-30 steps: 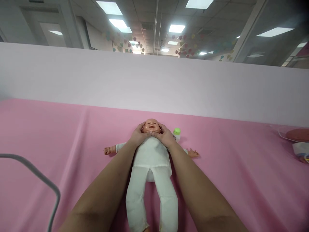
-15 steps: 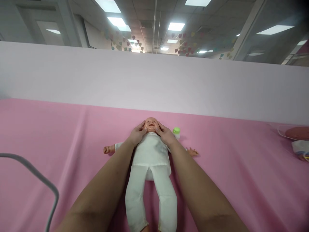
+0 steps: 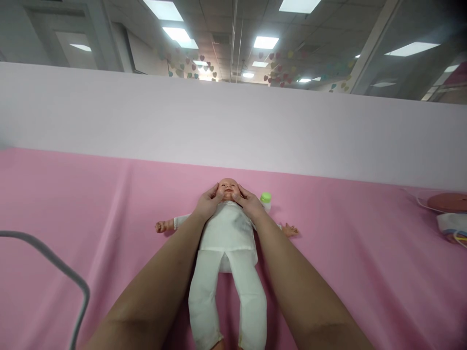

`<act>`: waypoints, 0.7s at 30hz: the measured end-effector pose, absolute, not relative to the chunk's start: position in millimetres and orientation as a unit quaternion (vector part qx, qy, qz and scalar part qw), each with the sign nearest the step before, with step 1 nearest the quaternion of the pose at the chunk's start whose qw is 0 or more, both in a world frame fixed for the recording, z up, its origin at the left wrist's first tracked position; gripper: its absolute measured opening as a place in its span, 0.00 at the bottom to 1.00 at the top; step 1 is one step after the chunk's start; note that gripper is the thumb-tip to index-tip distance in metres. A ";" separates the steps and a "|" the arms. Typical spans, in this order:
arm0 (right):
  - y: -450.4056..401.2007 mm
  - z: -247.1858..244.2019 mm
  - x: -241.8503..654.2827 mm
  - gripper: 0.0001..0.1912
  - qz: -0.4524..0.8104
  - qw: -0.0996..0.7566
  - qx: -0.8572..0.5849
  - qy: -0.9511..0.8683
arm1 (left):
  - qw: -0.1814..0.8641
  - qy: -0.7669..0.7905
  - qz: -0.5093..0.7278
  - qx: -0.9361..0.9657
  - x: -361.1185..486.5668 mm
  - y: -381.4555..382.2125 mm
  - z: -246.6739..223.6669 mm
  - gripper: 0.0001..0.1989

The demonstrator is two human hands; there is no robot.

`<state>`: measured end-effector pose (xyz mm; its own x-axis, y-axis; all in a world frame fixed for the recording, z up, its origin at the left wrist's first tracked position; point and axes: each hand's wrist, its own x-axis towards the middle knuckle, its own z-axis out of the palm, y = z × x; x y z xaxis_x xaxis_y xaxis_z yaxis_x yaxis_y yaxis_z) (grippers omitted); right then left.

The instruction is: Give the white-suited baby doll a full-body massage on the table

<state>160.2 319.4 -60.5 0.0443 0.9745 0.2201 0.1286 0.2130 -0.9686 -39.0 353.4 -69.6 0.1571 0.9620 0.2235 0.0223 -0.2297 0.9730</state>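
A baby doll [image 3: 229, 231] in a white top and white trousers lies face up, its head towards the white wall and its arms spread. My left hand [image 3: 208, 202] clasps one side of the doll's head, thumb on the cheek and fingers at the temple. On the opposite side my right hand [image 3: 249, 201] holds the head the same way, its thumb near the doll's mouth. Both my forearms pass over the doll's arms. A small bottle with a green cap [image 3: 266, 198] stands just right of my right hand, partly hidden by it.
A pink sheet [image 3: 73, 194] covers the surface up to a white wall [image 3: 233, 126]. The grey cable [image 3: 54, 257] curves at the lower left. At the right edge are a reddish-brown round object [image 3: 448, 201] and a white striped cloth item [image 3: 452, 223].
Both thumbs have shifted slightly inward on the doll's cheeks, towards its mouth. The hands still hold the head, and the view has moved a little.
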 end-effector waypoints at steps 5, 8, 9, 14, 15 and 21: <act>319.8 -60.2 154.4 0.50 0.390 0.538 -0.488 -0.566 | 0.400 0.440 0.472 0.651 -36.8 349.4 -70.3 0.49; 320.0 -60.1 150.9 0.48 0.372 0.535 -0.507 -0.564 | 0.374 0.448 0.466 0.665 -35.8 350.0 -72.9 0.48; 320.0 -59.9 150.4 0.48 0.367 0.536 -0.515 -0.560 | 0.372 0.447 0.466 0.666 -35.9 350.4 -73.5 0.47; 320.9 -60.1 152.5 0.49 0.368 0.544 -0.517 -0.549 | 0.379 0.431 0.470 0.671 -37.7 353.1 -75.0 0.42; 321.8 -60.9 153.8 0.48 0.373 0.543 -0.510 -0.553 | 0.385 0.427 0.473 0.668 -38.1 354.0 -75.5 0.41; 328.8 -69.3 163.1 0.41 0.402 0.542 -0.458 -0.579 | 0.421 0.408 0.502 0.636 -38.7 360.9 -78.3 0.34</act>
<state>163.1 328.8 -69.3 0.0057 0.9658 0.2592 0.0945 0.2575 -0.9617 -38.7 360.9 -78.3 0.1629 0.9411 0.2962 0.0955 -0.3139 0.9446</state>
